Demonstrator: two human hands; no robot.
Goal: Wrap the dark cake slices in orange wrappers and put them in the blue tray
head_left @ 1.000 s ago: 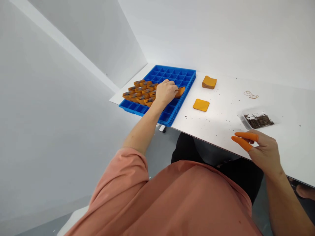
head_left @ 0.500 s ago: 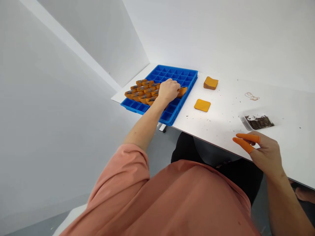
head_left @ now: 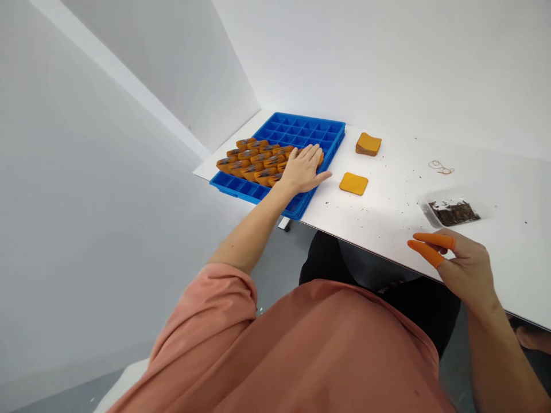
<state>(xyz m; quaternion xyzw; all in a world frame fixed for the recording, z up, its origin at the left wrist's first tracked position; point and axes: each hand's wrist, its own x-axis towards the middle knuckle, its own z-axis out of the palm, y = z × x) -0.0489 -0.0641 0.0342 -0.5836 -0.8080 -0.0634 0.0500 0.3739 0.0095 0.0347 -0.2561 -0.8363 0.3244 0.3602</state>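
We log what looks like a small workshop: bare white wall (head_left: 387, 63) beyond the left hand (head_left: 302, 169), grey floor (head_left: 273, 269) below it, white table (head_left: 516, 246) extending past the right hand (head_left: 465, 264). Our evidence: compartmented blue tray (head_left: 297, 214) under the left hand, orange finger cots (head_left: 426, 254) on the right.

White back wall (head_left: 387, 63), grey floor (head_left: 278, 258)

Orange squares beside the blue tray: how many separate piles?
2: a thick stack toward the wall, and a much thinner pile, maybe one square, nearer the camera. Both lie right of the blue tray; nothing covers either.
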